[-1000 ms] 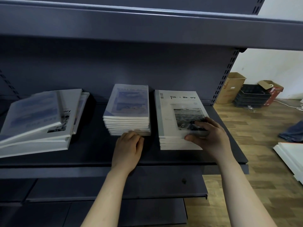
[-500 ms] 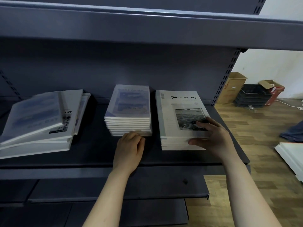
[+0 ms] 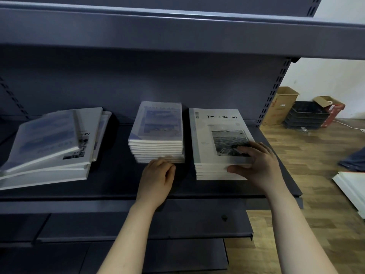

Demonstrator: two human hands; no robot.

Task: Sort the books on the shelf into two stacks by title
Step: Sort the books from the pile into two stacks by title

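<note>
Three heaps of books lie on the shelf; the blue stack sits mid-shelf; the white stack lies just right of it, apart; a loose pile slumps well left of it. The left hand touches the blue stack's front edge, fingers curled, grip unclear; the right hand holds the white stack, fingers spread on its cover, thumb against its front.

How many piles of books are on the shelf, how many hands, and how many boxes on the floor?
Book piles: 3 (messy left pile, middle stack, right stack)
Hands: 2 (left hand, right hand)
Floor boxes: 2 (brown box, red box)
Total: 7
</note>
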